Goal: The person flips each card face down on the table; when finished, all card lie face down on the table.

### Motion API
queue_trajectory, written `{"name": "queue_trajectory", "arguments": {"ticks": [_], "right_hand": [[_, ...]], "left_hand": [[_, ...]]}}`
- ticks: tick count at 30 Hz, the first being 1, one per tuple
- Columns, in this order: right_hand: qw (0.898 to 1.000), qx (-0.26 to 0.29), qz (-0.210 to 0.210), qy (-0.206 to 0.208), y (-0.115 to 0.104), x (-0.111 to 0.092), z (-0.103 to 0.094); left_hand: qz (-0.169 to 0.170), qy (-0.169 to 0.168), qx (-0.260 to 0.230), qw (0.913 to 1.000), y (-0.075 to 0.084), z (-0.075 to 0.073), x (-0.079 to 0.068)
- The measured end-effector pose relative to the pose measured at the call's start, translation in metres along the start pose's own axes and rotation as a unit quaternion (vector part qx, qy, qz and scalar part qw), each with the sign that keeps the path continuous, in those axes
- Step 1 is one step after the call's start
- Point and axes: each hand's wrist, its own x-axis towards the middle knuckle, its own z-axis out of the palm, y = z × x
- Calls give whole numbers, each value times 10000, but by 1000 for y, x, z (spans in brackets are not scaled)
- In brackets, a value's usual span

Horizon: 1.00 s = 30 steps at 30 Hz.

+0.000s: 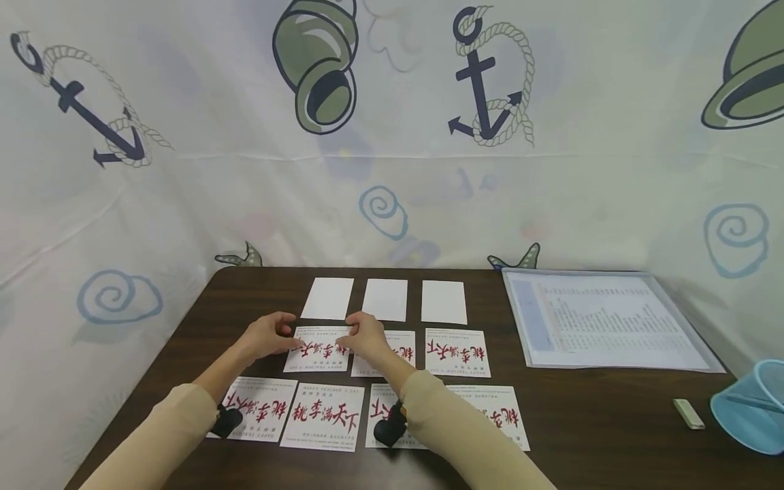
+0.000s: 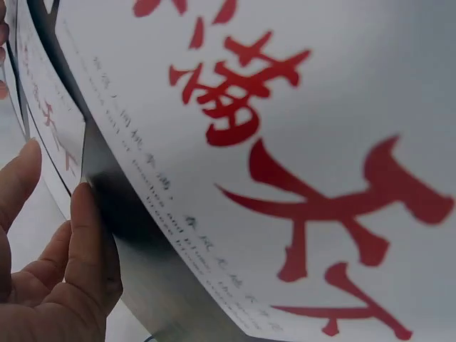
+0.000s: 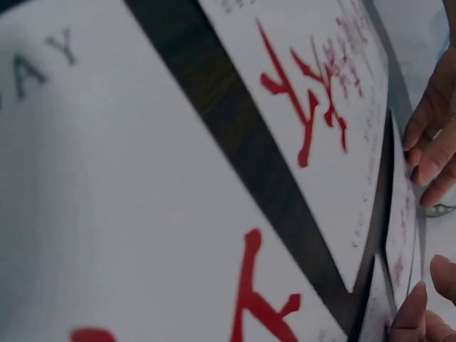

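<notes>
My left hand point(image 1: 269, 335) is at the left edge of a white card with red lettering point(image 1: 315, 357), which lies flat at the left of the middle row. Its thumb touches that edge, and the other fingers bend loosely beyond the far corner. At the card's right side is my right hand point(image 1: 369, 338), thumb over the edge and forefinger near the far corner. Thumb and fingers stand apart on both hands. Under the right hand, a second lettered card point(image 1: 401, 346) is partly hidden. In the left wrist view, a fingertip point(image 2: 84, 196) meets a card's corner.
A third lettered card point(image 1: 457, 352) ends the middle row. Blank white cards point(image 1: 328, 298) lie behind. In front are several lettered cards, one point(image 1: 321, 416) turned the other way. On the right are a printed sheet point(image 1: 603, 320), a small pale block point(image 1: 689, 414) and a blue container point(image 1: 750, 415).
</notes>
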Motion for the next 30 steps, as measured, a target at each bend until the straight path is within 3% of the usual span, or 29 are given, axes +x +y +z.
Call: {"name": "queue_trajectory", "arguments": {"ticks": [7,10,18,30], "right_hand": [[9897,-1373,-339,210,1,4,8],[9849,-1644,-474,253,0,5,9],[9863,-1614,-276,205,0,4,10],[9889,-1472,-100,191,-2,4,9]], "left_hand": [[159,200,635,9977,-2,2,3],[306,267,677,9969,0,1,2],[138,100,697,9974,1,1,3],[222,34,676,9975,-2,2,5]]}}
